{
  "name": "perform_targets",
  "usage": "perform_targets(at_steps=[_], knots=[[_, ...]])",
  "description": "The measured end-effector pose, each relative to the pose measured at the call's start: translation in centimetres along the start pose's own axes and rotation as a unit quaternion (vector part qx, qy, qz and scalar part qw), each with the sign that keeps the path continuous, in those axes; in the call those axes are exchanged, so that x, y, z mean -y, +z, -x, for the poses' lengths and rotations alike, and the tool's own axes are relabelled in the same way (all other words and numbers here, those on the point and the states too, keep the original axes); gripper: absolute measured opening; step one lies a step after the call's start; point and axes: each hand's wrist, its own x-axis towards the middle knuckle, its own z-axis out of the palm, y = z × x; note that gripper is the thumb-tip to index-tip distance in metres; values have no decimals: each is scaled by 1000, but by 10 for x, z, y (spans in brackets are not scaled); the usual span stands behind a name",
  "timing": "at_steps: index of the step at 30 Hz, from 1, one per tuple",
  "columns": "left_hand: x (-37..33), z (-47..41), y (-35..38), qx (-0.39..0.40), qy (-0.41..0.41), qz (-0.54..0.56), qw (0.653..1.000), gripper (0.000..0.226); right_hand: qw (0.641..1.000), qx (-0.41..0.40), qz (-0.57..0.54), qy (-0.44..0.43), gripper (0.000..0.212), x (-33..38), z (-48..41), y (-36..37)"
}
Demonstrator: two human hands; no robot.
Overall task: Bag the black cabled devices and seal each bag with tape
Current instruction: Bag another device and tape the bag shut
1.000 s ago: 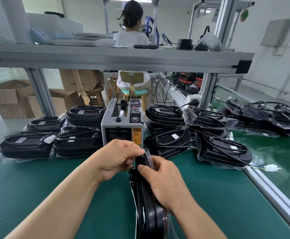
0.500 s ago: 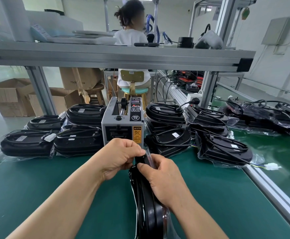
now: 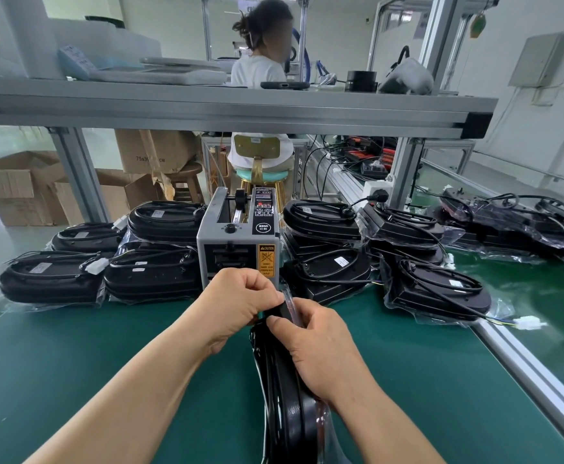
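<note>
A black cabled device (image 3: 290, 406) in a clear plastic bag stands on edge on the green mat, running from the lower middle up to my hands. My left hand (image 3: 240, 303) pinches the bag's top end from the left, fingers curled. My right hand (image 3: 320, 353) grips the device's upper edge from the right, thumb pressed on the folded bag flap. Directly behind my hands stands the grey tape dispenser (image 3: 237, 242) with its orange caution label. Whether tape is on the bag is hidden by my fingers.
Bagged black devices are stacked left (image 3: 106, 259) and right (image 3: 407, 262) of the dispenser, more at far right (image 3: 515, 226). An aluminium rail (image 3: 535, 373) borders the mat on the right. A shelf beam (image 3: 227, 112) spans overhead. A person (image 3: 263, 61) sits beyond; cardboard boxes at left.
My hands and the bagged device stay almost in place; the fingers shift slightly on the bag's top end. The person beyond has turned their head.
</note>
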Motion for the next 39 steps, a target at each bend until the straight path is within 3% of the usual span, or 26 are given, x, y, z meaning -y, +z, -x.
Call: perform_targets(at_steps=[5, 13, 16, 18, 22, 27, 32, 34, 36, 39], knots=[[7, -2, 7, -39, -11, 21, 999, 12, 1000, 2, -1, 4, 21, 1, 1, -1], [10, 2, 10, -9, -81, 95, 992, 30, 1000, 7, -4, 0, 16, -1, 1, -1], [9, 8, 6, 24, -84, 94, 992, 52, 1000, 6, 2, 1, 18, -3, 0, -2], [9, 10, 3, 21, -88, 100, 991, 55, 1000, 13, 8, 4, 26, -3, -1, -2], [8, 13, 2, 9, -98, 138, 986, 51, 998, 52, 31, 35, 64, 0, -1, 0], [9, 20, 2, -44, -62, 135, 988, 17, 993, 83, 65, 51, 32, 3, 1, -12], [16, 46, -1, -187, 29, -25, 982, 7, 999, -3, -35, -29, 24, 1, 14, -21], [14, 56, 4, -191, 66, -60, 977, 6, 992, -45, -84, -86, 23, 3, 18, -18], [9, 62, 10, -180, 80, -52, 979, 3, 982, -50, -129, -128, 38, 3, 26, -10], [8, 76, 19, -109, 35, 71, 991, 8, 974, -52, -164, -150, 59, -8, 39, 2]])
